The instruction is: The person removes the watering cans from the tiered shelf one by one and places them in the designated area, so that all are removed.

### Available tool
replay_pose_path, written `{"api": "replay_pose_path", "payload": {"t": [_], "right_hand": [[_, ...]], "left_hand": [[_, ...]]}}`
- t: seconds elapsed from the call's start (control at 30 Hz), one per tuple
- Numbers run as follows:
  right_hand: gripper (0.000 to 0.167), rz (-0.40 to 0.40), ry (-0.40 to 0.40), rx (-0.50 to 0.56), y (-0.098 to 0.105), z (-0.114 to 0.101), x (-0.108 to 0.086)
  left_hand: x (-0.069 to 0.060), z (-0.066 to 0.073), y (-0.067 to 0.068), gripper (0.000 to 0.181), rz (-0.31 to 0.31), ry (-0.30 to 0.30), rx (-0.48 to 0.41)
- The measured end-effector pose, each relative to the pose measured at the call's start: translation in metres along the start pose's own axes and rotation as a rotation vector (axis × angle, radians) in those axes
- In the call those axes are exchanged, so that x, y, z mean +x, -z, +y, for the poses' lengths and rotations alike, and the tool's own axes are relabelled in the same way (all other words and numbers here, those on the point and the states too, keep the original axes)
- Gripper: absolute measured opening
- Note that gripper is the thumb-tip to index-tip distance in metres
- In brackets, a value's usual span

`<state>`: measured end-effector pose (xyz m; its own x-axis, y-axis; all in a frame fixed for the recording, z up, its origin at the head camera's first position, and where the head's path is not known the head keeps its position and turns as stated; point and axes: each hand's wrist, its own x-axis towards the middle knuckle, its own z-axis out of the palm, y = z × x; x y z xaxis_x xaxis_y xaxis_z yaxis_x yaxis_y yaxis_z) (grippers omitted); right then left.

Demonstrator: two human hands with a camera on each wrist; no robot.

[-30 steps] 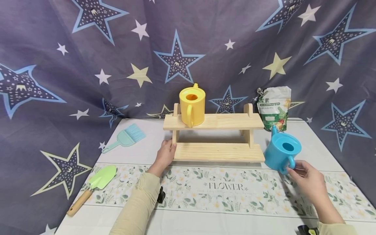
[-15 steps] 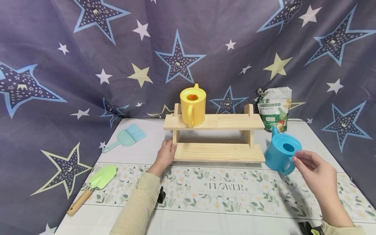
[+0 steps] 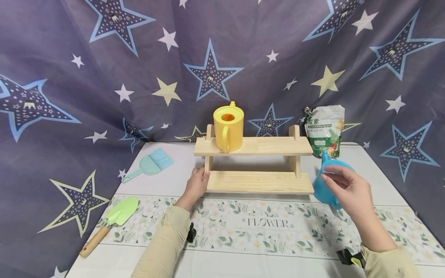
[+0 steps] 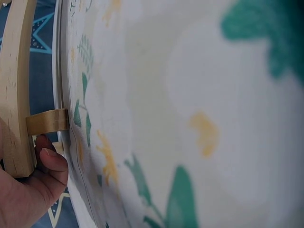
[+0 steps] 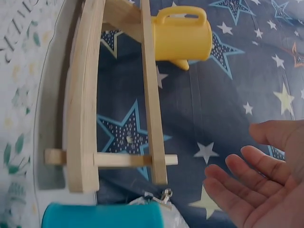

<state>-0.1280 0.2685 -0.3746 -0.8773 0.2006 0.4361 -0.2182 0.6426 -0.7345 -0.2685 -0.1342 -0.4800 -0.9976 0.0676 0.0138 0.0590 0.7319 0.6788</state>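
Observation:
A two-tier wooden shelf (image 3: pixel 257 182) stands in mid-table in the head view. My left hand (image 3: pixel 196 184) grips the left end of its lower board; in the left wrist view, curled fingers (image 4: pixel 53 164) show at the board's edge. On the upper board, toward the left, a yellow watering can (image 3: pixel 233 133) sits upright. A blue watering can (image 3: pixel 321 188) stands right of the shelf, partly hidden behind my right hand (image 3: pixel 351 191). That hand holds nothing. The right wrist view shows its fingers (image 5: pixel 256 166) loosely spread, apart from the blue can (image 5: pixel 102 217).
Behind the blue can, a green and white pouch (image 3: pixel 325 129) leans near the curtain (image 3: pixel 271 23). At the left lie a light blue brush (image 3: pixel 150 166) and a green trowel (image 3: pixel 121 211) with a wooden handle. A flowered cloth strip (image 3: pixel 260 227) crosses the table.
My right hand has let go of the blue can's handle, risen, and moved left to in front of the can. My left hand keeps its place on the shelf.

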Motion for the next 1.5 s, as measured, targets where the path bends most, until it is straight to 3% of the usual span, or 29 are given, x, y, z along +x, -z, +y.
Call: {"api": "replay_pose_path", "payload": {"t": [0.27,0.5,1.0,1.5], "right_hand": [[0.03,-0.069,0.069,0.081,-0.019,-0.014,0.015],[0.035,-0.17,0.038,0.112,-0.032,-0.027,0.025],[0.038,-0.235,0.121,0.202,-0.06,-0.046,0.042],[0.037,-0.311,0.12,0.31,-0.089,-0.073,0.059]], "left_hand": [[-0.001,-0.001,0.0,0.05,0.006,-0.006,-0.005],[0.001,-0.001,-0.001,0.049,0.006,0.003,-0.008],[0.002,-0.001,-0.001,0.049,0.003,0.009,-0.004],[0.001,0.0,0.0,0.048,0.011,0.009,0.004]]}}
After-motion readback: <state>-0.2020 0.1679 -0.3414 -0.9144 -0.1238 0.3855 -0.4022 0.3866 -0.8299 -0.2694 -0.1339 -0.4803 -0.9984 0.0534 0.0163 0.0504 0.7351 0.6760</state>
